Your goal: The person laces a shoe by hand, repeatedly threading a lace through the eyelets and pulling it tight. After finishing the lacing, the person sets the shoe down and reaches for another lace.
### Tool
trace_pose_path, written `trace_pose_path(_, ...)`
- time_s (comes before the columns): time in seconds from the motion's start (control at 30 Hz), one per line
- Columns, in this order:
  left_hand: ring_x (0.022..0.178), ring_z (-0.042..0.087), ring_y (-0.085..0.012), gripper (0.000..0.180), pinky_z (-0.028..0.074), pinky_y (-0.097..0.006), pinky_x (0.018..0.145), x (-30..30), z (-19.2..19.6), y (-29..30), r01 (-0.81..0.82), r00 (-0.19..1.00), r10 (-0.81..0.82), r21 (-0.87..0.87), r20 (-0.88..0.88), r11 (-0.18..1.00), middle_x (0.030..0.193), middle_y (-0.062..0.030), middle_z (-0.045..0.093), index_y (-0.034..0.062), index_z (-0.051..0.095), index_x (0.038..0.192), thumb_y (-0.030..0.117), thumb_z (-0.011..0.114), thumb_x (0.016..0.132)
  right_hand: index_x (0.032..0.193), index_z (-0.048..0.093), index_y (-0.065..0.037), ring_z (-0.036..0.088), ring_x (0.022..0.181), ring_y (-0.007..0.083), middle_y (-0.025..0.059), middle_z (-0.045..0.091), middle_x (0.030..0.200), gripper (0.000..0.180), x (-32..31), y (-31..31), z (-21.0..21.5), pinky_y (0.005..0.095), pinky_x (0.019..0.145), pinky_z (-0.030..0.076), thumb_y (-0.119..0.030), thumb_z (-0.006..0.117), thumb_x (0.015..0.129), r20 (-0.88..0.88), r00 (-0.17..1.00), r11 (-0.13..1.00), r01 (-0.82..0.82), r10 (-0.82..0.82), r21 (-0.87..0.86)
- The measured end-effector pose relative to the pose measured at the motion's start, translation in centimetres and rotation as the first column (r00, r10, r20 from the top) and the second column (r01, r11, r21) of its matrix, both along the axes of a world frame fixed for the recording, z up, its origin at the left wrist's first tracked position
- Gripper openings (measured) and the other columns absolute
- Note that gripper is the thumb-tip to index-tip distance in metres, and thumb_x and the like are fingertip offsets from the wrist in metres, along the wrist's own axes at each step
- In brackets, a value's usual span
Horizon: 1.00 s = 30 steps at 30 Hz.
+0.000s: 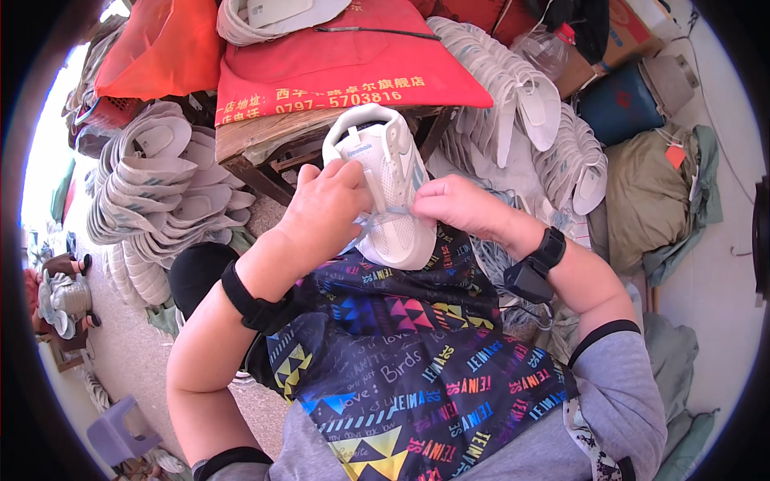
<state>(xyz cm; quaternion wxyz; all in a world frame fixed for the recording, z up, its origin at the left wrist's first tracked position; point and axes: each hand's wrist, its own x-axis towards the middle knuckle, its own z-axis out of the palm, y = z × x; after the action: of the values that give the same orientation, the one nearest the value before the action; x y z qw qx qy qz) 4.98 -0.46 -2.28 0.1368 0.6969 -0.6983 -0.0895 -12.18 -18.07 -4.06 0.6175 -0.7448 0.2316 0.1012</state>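
Shoe: white sneaker (383, 186) sits sole-down on the lap, toe pointing away from the body, heel end resting against the patterned apron (401, 361). Judged: that keeps the lace area facing up and close to both hands.
Left hand: left hand (325, 210) wraps the near-left side of the sneaker, fingers curled and pressed together over the upper; thumb side meets the lace (377, 216). Looks like a steadying hold plus a pinch on the lace, exact fingertip contact is hidden.
Right hand: right hand (453, 204) comes in from the right, fingertips pinched on the pale lace at the sneaker's tongue area.
Lace: runs across the upper between the two hands, taut.
Wrists: black band on each wrist; the right one carries a small black box (527, 280).
Surface: no bench in use, lap only. Low wooden table (265, 136) just beyond the sneaker, red cloth (353, 64) over it.
Room: stacks of white soles (152, 184) at left, more soles (513, 88) at right, olive bag (650, 200) and dark blue case (622, 104) far right, small purple stool (120, 433) on the floor lower left.
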Motion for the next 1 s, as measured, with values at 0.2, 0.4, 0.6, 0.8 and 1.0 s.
trace_pose_path(0.2,0.098,0.052,-0.0224,0.026,0.037,-0.041,0.086,-0.8,-1.1,-0.3,-0.035,0.99,0.046,-0.079,0.135,0.996,0.092,-0.0023,0.054,0.0124,0.064,0.08,0.015,0.08,0.06,0.07,0.064,-0.003,0.049,0.06,0.0062,-0.0023,0.056,0.063,0.024,1.1,0.0,0.8,0.0255,0.055,0.039,-0.02,0.06,0.086,-0.116,0.993,0.991,0.032,-0.017,0.131)
trace_pose_path(0.4,0.093,0.056,-0.0216,0.013,0.036,-0.039,0.082,-1.1,-1.4,-0.5,-0.037,0.969,0.076,-0.162,0.236,0.986,0.084,-0.0033,0.057,0.0124,0.065,0.077,0.014,0.071,0.066,0.073,0.064,0.001,0.053,0.059,0.0117,0.0069,0.055,0.06,0.029,1.5,0.2,-0.4,0.0306,0.058,0.045,-0.027,0.062,0.082,-0.023,0.998,0.98,-0.063,0.06,-0.187)
trace_pose_path(0.6,0.094,0.057,-0.0225,0.026,0.036,-0.04,0.084,-1.0,-1.3,-0.7,-0.037,0.975,0.055,-0.083,0.216,0.996,0.085,-0.0034,0.058,0.0116,0.064,0.078,0.02,0.08,0.06,0.076,0.068,-0.003,0.064,0.063,0.0306,0.0166,0.061,0.065,0.029,1.5,1.5,1.2,0.0407,0.061,0.049,-0.031,0.061,0.08,-0.019,0.997,0.857,-0.079,0.08,-0.509)
trace_pose_path(0.8,0.094,0.057,-0.0221,0.02,0.037,-0.039,0.083,-0.5,-1.1,-1.0,-0.032,0.994,0.039,-0.069,0.105,0.997,0.084,-0.0027,0.059,0.0125,0.067,0.077,0.017,0.078,0.062,0.076,0.066,-0.004,0.06,0.066,0.0395,0.0202,0.06,0.07,0.023,1.7,0.8,1.8,0.0447,0.061,0.048,-0.025,0.057,0.081,-0.035,0.965,0.736,-0.222,0.26,-0.64)
trace_pose_path(1.0,0.087,0.062,-0.0323,0.011,0.047,-0.045,0.077,2.0,-0.7,-2.0,0.063,0.996,-0.056,0.109,-0.064,0.992,0.081,-0.0097,0.063,0.006,0.07,0.077,0.016,0.067,0.075,0.076,0.064,-0.005,0.061,0.068,0.0404,0.0199,0.06,0.069,0.021,1.9,0.9,2.1,0.0479,0.06,0.047,-0.023,0.056,0.083,0.038,0.951,0.651,-0.18,0.307,-0.737)
